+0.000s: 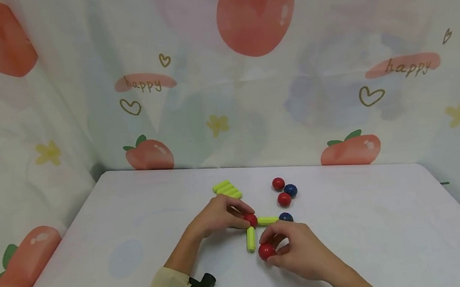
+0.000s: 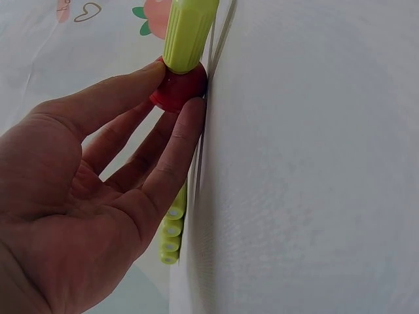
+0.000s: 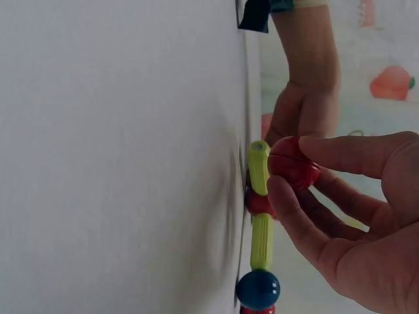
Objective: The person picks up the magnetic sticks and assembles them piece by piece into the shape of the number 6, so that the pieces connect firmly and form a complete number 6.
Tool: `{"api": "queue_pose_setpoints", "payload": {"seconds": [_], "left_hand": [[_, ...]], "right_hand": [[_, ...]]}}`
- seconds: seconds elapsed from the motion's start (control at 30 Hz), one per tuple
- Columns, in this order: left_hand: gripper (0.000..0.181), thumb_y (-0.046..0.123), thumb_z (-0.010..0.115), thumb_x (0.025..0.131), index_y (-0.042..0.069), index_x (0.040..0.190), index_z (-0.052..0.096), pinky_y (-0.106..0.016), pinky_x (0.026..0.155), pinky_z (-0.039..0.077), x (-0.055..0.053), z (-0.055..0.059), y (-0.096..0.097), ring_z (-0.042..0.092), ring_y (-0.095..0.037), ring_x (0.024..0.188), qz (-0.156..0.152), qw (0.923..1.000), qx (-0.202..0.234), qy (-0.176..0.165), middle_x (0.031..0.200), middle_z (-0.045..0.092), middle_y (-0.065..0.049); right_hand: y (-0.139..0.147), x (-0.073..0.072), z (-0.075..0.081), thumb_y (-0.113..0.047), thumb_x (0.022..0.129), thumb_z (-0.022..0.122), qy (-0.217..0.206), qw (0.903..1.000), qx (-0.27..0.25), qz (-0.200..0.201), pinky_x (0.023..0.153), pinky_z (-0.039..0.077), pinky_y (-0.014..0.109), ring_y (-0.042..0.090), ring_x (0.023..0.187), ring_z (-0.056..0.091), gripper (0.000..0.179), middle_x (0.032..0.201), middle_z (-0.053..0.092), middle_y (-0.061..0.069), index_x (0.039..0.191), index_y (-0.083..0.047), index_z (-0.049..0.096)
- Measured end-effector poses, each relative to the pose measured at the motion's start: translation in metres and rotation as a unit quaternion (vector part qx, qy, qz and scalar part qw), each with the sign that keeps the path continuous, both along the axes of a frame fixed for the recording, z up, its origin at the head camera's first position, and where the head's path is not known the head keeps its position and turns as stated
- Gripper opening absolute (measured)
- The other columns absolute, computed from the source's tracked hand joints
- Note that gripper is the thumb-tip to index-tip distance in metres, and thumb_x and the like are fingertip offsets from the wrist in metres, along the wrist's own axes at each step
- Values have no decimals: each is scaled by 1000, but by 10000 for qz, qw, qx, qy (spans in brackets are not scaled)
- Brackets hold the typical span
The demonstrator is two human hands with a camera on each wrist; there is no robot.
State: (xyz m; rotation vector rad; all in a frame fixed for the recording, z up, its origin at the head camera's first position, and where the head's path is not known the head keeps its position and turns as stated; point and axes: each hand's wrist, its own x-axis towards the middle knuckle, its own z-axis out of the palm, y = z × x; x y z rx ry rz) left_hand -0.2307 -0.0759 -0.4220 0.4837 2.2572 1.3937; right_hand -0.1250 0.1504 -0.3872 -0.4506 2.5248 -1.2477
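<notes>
Just below the middle of the head view, the left hand (image 1: pixel 223 216) pinches a red ball (image 1: pixel 250 220) between its fingers, seemingly to steady the corner where a rightward stick (image 1: pixel 268 220), ending at a blue ball (image 1: pixel 285 217), meets a downward stick (image 1: pixel 251 240). The right hand (image 1: pixel 298 248) pinches another red ball (image 1: pixel 266 251) near the latter's free end, apparently by its sides to leave one face bare. The balls look smooth, glossy and hard, one visibly seamed; the yellow-green sticks look like ridged plastic with greyish end discs.
</notes>
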Motion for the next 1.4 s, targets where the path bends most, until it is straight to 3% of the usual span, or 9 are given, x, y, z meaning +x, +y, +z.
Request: {"api": "queue_pose_setpoints", "payload": {"seconds": [0.2,0.47,1.1,1.4], "left_hand": [[25,11,85,87,14,111,81,-31,83,61,1,1,-1,73,-15,93,11,9999,97,-48,100,79,1],[25,12,85,87,14,112,81,-31,83,61,1,2,0,72,-15,94,-3,10000,71,-28,102,79,1],[26,13,85,87,16,112,81,-32,84,61,0,0,1,72,-15,95,47,9999,19,-87,99,79,3],[24,10,84,87,13,110,81,-31,85,61,1,0,1,74,-14,94,74,9997,156,-187,101,80,-1]], "right_hand": [[-16,4,-4,-7,82,86,-187,9984,-25,526,77,61,26,18,96,65,30,101,70,-4,108,-14,72],[-28,7,-11,-4,81,86,-87,9973,125,721,75,61,27,13,90,65,28,97,66,-4,102,-16,70],[-30,2,-11,-8,82,86,146,9975,341,599,75,61,31,15,90,65,27,99,63,0,103,-14,71],[-30,0,-13,-7,82,86,358,9972,357,551,76,60,28,15,89,67,26,100,63,0,103,-13,72]]}}
